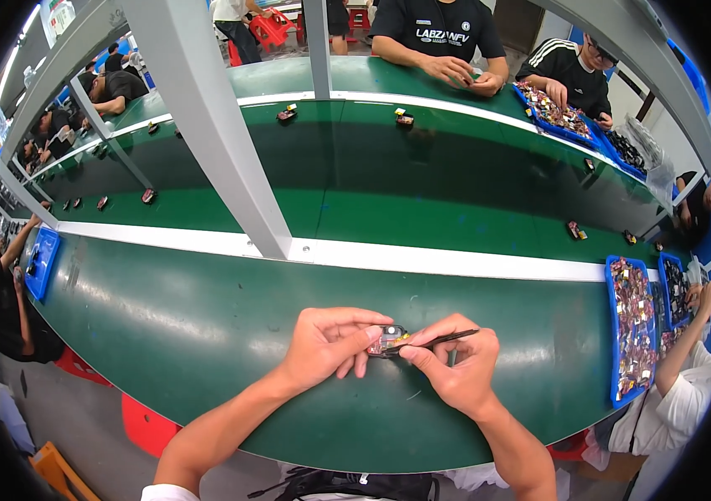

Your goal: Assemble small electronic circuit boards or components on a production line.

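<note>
Above the green worktop [205, 309], my left hand [319, 346] pinches a small black-cased electronic device [389, 336] between thumb and fingers. The case lies open toward me, with reddish and yellow parts showing inside. My right hand [462, 367] is closed on slim black tweezers [454, 336], held slantwise. Their tips reach the device's right side, next to a yellow part; my fingers hide exactly what they touch.
Beyond a white rail [456, 262] runs a green conveyor belt [355, 167] carrying several small devices [405, 118]. A grey post [222, 142] rises ahead. At right stands a blue tray [614, 367] of small parts beside a co-worker's arm [681, 346]; another blue tray [41, 265] is far left.
</note>
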